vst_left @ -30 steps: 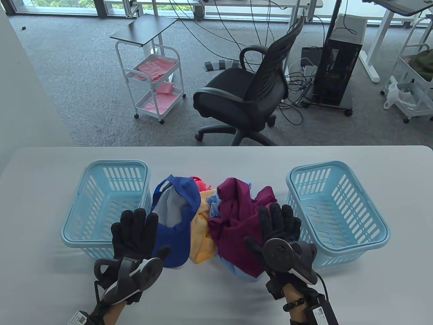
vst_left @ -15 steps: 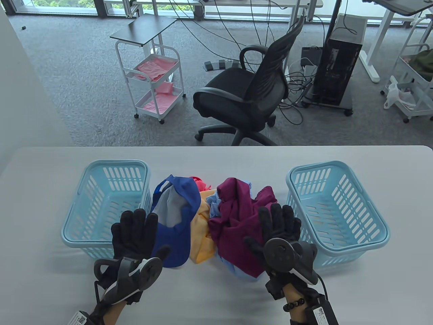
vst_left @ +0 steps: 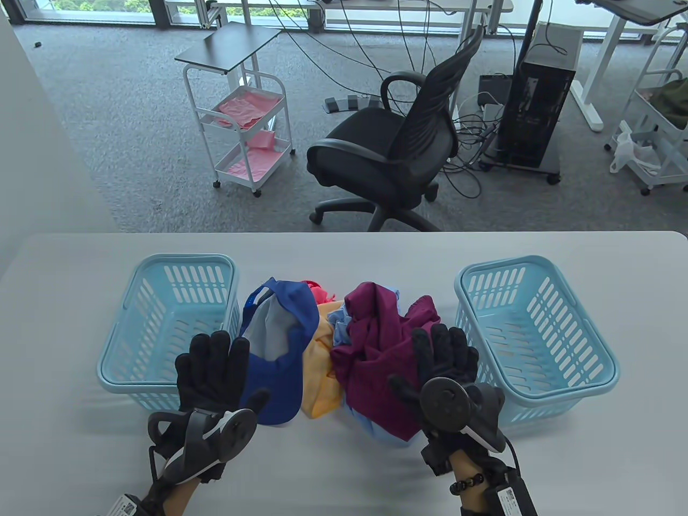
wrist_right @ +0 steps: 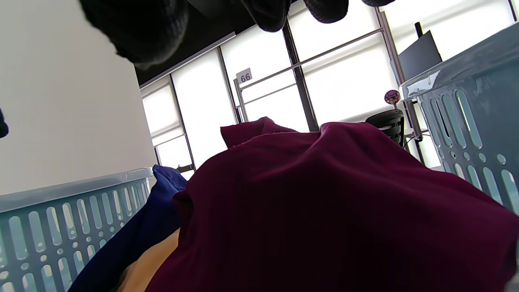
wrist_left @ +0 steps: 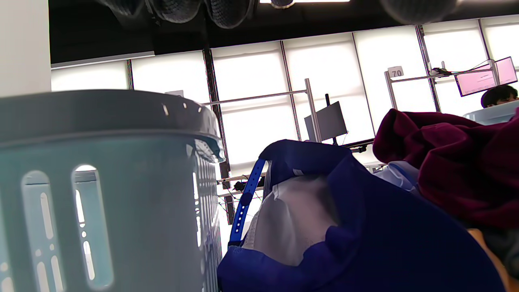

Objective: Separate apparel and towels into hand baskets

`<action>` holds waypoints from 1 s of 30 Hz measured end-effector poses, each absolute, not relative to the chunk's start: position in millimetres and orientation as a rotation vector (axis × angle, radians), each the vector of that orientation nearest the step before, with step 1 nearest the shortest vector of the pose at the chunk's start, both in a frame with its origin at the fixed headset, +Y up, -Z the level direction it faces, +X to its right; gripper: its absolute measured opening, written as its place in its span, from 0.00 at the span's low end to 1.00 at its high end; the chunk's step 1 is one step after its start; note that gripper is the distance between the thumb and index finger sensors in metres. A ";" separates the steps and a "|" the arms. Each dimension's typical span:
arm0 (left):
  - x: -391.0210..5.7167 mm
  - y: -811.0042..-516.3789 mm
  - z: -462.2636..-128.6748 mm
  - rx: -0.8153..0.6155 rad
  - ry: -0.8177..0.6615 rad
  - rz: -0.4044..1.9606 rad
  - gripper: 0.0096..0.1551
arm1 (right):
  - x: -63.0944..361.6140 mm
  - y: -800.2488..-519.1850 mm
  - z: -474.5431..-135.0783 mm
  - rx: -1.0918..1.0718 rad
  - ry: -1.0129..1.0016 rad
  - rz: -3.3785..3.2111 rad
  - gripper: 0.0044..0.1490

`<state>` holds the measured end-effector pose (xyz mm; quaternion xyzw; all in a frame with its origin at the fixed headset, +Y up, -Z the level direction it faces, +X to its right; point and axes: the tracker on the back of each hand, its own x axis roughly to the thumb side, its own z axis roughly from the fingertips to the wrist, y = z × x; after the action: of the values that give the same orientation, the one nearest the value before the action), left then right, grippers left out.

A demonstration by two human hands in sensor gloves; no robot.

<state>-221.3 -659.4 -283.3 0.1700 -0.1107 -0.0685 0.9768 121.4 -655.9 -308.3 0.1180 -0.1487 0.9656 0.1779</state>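
A pile of clothes lies between two light-blue baskets: a blue cap (vst_left: pixel 282 344), a maroon garment (vst_left: pixel 379 349), a yellow cloth (vst_left: pixel 318 371), a light-blue cloth (vst_left: pixel 376 430) and a pink piece (vst_left: pixel 318 291). The left basket (vst_left: pixel 124 352) and right basket (vst_left: pixel 596 376) hold nothing I can see. My left hand (vst_left: pixel 215 368) hovers open, fingers spread, between the left basket and the cap. My right hand (vst_left: pixel 443 360) hovers open over the maroon garment's right edge. The left wrist view shows the cap (wrist_left: pixel 365 227) and the left basket (wrist_left: pixel 101 182); the right wrist view shows the maroon garment (wrist_right: pixel 324 211).
The white table (vst_left: pixel 344 473) runs to its far edge behind the baskets. Beyond it stand a black office chair (vst_left: pixel 392 156), a white cart (vst_left: pixel 242 123) and a computer tower (vst_left: pixel 537 113).
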 end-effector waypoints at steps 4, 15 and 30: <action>-221.4 -659.4 -283.3 0.346 -0.221 -0.135 0.53 | 121.7 -651.8 -307.2 0.326 -0.421 2.709 0.56; -222.1 -658.6 -283.5 0.351 -0.219 -0.133 0.53 | 101.5 -630.6 -312.0 0.241 -0.328 2.736 0.65; -221.3 -658.3 -282.4 0.352 -0.231 -0.123 0.52 | 55.7 -700.1 -417.6 -0.020 0.536 2.958 0.84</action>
<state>-221.3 -658.3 -282.4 0.1748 -0.1148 -0.0612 0.9760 55.7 -700.1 -417.6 -0.0068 0.1778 0.9817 0.0675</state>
